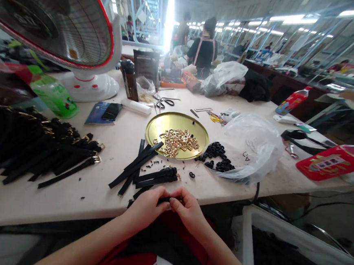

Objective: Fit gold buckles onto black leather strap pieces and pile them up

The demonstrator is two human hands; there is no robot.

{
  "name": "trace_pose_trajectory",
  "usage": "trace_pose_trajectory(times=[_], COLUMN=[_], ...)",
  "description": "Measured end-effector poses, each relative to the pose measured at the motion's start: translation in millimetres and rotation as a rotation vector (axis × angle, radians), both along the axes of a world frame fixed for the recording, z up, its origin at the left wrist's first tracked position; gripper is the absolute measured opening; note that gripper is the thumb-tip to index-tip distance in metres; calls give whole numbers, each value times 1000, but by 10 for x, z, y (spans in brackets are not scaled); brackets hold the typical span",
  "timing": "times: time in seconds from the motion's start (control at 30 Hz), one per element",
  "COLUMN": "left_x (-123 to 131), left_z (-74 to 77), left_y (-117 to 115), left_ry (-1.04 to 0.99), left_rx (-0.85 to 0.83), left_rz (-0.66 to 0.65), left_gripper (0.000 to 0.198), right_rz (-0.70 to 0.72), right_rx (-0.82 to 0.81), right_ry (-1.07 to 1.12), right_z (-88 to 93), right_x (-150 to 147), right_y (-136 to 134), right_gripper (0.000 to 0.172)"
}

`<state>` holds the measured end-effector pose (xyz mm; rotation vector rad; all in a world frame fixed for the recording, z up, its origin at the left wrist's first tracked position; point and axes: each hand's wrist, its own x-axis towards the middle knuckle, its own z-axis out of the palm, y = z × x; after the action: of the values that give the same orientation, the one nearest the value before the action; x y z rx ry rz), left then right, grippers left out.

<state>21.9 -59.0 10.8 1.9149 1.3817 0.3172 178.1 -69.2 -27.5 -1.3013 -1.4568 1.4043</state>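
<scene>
My left hand (145,208) and my right hand (189,210) meet at the table's front edge, both pinched on one black strap (167,199) held between them. Just beyond lie loose black straps (140,168), some with gold buckles fitted. A round gold tray (195,128) holds a heap of gold buckles (178,141). Small black loops (216,157) spill from a clear plastic bag (252,148) to the right of the tray.
A big pile of finished buckled straps (31,145) fills the left. A white and red fan (65,30), a green bottle (55,94), a phone (111,111) and scissors (163,103) stand further back. A red pouch (334,161) lies right. A person (205,49) works at the table's far end.
</scene>
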Motion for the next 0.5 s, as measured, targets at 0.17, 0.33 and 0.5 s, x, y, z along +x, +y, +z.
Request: trace_pose_trajectory(times=[0.17,0.33,0.5], left_x=[-235,-490,-471], left_z=[63,-29,-229], left_y=[459,1035,1360], left_ry=[130,418,495], left_rx=[218,357,360], left_rz=[-15,201,287], left_gripper=[27,26,22], right_rz=[-50,-57,-76], right_rx=[407,634,669], right_ry=[-369,-720,-773], right_z=[114,-17,-176], right_x=[-85,-259,-323], right_y=[522,892,890], right_gripper=[13,18,25])
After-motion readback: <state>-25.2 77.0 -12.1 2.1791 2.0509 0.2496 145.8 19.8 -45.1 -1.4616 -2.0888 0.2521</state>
